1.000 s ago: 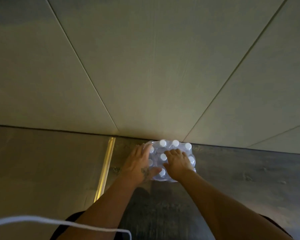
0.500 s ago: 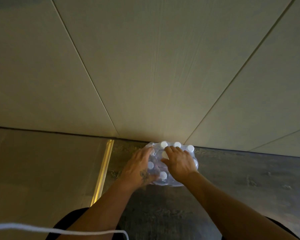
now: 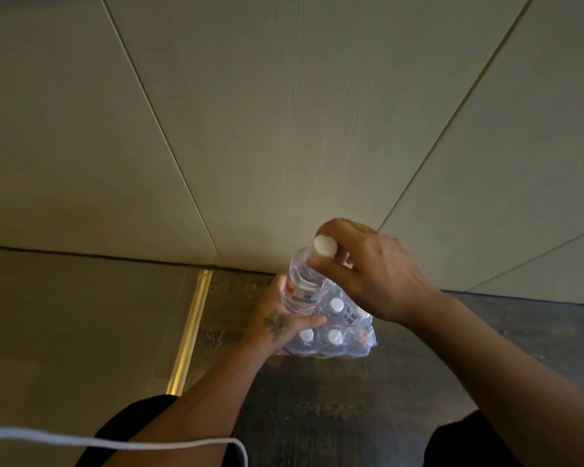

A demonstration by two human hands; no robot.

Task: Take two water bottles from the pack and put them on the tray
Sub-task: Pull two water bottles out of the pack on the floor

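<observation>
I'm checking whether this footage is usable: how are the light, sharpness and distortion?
Head view: dim, warm light; the bottle cap glares white; the pack wrap is soft, its label unreadable; wide-angle lens splays the wall seams; both hands, left hand and right hand, stay recognisable.

Both my forearms are bare to the elbow, no watch or rings showing. There's a dark, spiky ink tattoo on the back of my left hand (image 3: 277, 323). My right hand (image 3: 373, 274) carries no marking. Black cloth covers my knees, and a thin white cord (image 3: 115, 441) loops across below.
</observation>
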